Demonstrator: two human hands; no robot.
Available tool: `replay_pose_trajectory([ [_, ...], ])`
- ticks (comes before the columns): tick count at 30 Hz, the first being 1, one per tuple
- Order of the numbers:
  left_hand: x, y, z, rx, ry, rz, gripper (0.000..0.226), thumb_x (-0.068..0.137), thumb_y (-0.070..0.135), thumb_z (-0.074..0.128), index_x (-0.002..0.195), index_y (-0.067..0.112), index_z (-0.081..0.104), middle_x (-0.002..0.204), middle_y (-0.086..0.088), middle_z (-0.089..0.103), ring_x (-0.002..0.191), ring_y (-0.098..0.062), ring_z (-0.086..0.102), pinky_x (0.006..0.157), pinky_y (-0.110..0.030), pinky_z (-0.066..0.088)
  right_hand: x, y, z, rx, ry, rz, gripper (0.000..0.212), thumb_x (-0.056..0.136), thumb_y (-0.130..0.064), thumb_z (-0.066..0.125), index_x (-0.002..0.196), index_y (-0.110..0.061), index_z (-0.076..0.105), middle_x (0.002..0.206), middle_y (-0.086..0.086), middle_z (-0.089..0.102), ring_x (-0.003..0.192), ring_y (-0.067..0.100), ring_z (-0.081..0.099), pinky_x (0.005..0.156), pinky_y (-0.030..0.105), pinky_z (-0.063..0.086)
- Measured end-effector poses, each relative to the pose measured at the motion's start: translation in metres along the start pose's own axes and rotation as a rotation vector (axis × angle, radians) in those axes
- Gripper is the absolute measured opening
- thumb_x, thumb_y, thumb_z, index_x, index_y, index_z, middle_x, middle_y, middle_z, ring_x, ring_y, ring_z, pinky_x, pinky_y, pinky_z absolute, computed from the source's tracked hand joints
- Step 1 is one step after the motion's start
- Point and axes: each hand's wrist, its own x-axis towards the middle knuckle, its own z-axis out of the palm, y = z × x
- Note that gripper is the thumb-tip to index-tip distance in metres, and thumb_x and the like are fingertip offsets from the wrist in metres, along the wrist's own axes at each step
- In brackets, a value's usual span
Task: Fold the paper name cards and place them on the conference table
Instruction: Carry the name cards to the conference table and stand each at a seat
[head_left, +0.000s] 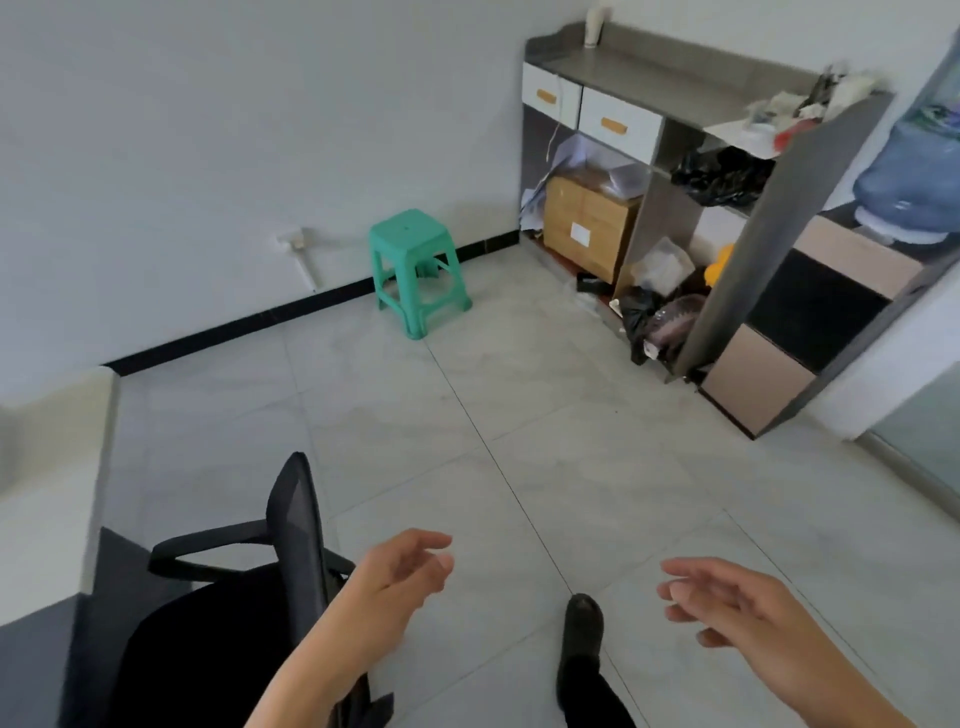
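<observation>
No paper name cards show in the head view. My left hand (402, 564) hangs in front of me over the tiled floor, fingers relaxed and holding nothing. My right hand (727, 597) is out to the right at about the same height, fingers loosely spread, also with nothing in it. A pale table top (47, 499) fills the left edge of the view, and only a corner of it is visible.
A black mesh office chair (249, 597) stands at my lower left beside the table. A green plastic stool (415, 270) sits by the far wall. A grey cabinet (701, 171) with boxes and bags lines the right. My black shoe (582, 629) is on the tiled floor (519, 441).
</observation>
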Motion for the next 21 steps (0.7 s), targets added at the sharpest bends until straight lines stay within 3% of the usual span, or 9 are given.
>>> replay_pose_trajectory([
  [5, 0.081, 0.042, -0.031, -0.075, 0.171, -0.062, 0.032, 0.076, 0.045, 0.057, 0.104, 0.032, 0.065, 0.099, -0.005, 0.073, 0.092, -0.015, 0.067, 0.087, -0.036, 0.051, 0.147, -0.064, -0.013, -0.079, -0.139, -0.045, 0.015, 0.087, -0.016, 0.065, 0.101, -0.019, 0.071, 0.088, 0.004, 0.077, 0.083, 0.014, 0.073, 0.072, 0.030, 0.051],
  [7, 0.111, 0.061, -0.045, -0.120, 0.232, -0.061, 0.030, 0.079, 0.045, 0.060, 0.105, 0.031, 0.066, 0.101, -0.007, 0.072, 0.093, -0.019, 0.067, 0.087, -0.037, 0.051, 0.203, -0.105, -0.007, -0.118, -0.209, -0.087, 0.014, 0.086, -0.016, 0.066, 0.099, -0.020, 0.072, 0.088, 0.005, 0.077, 0.082, 0.015, 0.073, 0.072, 0.030, 0.051],
  [10, 0.143, 0.069, -0.067, -0.171, 0.327, -0.113, 0.018, 0.090, 0.037, 0.060, 0.107, 0.034, 0.064, 0.101, 0.000, 0.073, 0.094, -0.010, 0.068, 0.089, -0.032, 0.052, 0.279, -0.161, 0.010, -0.237, -0.352, -0.148, 0.015, 0.084, -0.023, 0.069, 0.099, -0.026, 0.070, 0.092, 0.002, 0.076, 0.084, 0.010, 0.072, 0.072, 0.023, 0.049],
  [15, 0.172, 0.063, -0.109, -0.258, 0.490, -0.211, 0.017, 0.092, 0.029, 0.059, 0.108, 0.029, 0.063, 0.102, -0.010, 0.072, 0.096, -0.019, 0.068, 0.089, -0.037, 0.052, 0.364, -0.242, 0.070, -0.333, -0.546, -0.234, 0.017, 0.083, -0.027, 0.069, 0.100, -0.027, 0.070, 0.091, -0.003, 0.076, 0.084, 0.007, 0.072, 0.071, 0.023, 0.049],
  [21, 0.235, 0.044, -0.205, -0.372, 0.627, -0.248, 0.016, 0.092, 0.026, 0.058, 0.107, 0.026, 0.064, 0.099, -0.004, 0.073, 0.094, -0.017, 0.068, 0.081, -0.029, 0.052, 0.446, -0.301, 0.171, -0.382, -0.668, -0.235, 0.020, 0.081, -0.032, 0.070, 0.101, -0.028, 0.070, 0.092, -0.001, 0.076, 0.085, 0.009, 0.072, 0.073, 0.026, 0.050],
])
